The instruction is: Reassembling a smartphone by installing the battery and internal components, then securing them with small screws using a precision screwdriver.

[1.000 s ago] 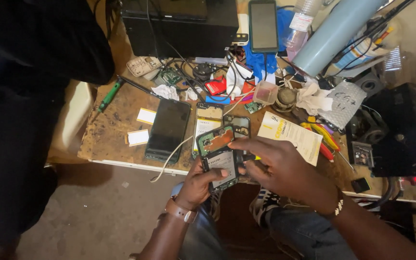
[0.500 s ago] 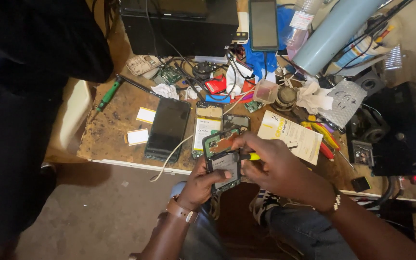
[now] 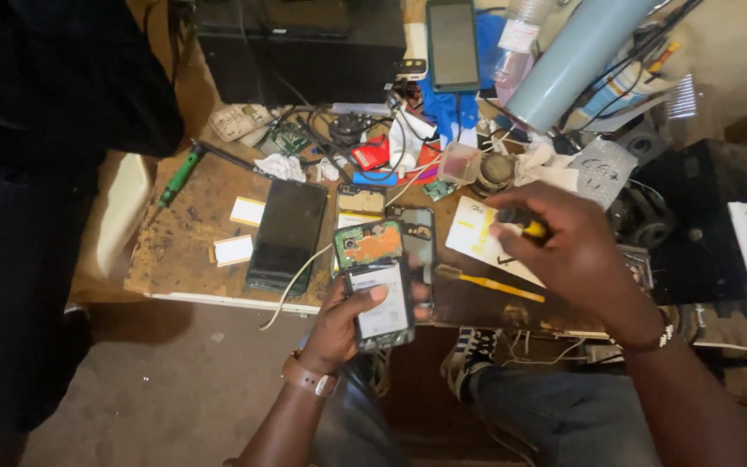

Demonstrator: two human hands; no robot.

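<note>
Your left hand (image 3: pixel 343 324) cradles the opened phone (image 3: pixel 378 281) at the bench (image 3: pixel 192 233) edge, thumb across its battery, circuit board exposed; your right hand (image 3: pixel 568 246), raised, keeps its grip closed around a yellow-handled screwdriver (image 3: pixel 525 223).

Lying flat on the worn wooden bench (image 3: pixel 192 233) at about nine o'clock of centre: a dark phone screen (image 3: pixel 287 235), with two small white cards (image 3: pixel 240 230) just left of it. Further toward ten o'clock, a green-handled screwdriver (image 3: pixel 180 175). At twelve o'clock, a phone (image 3: pixel 453 43) propped upright over blue cloth. At one o'clock, a pale grey tube (image 3: pixel 574 62), tilted. Near centre, a yellow-handled tool (image 3: pixel 488 283) beside white paper (image 3: pixel 482 235).
</note>
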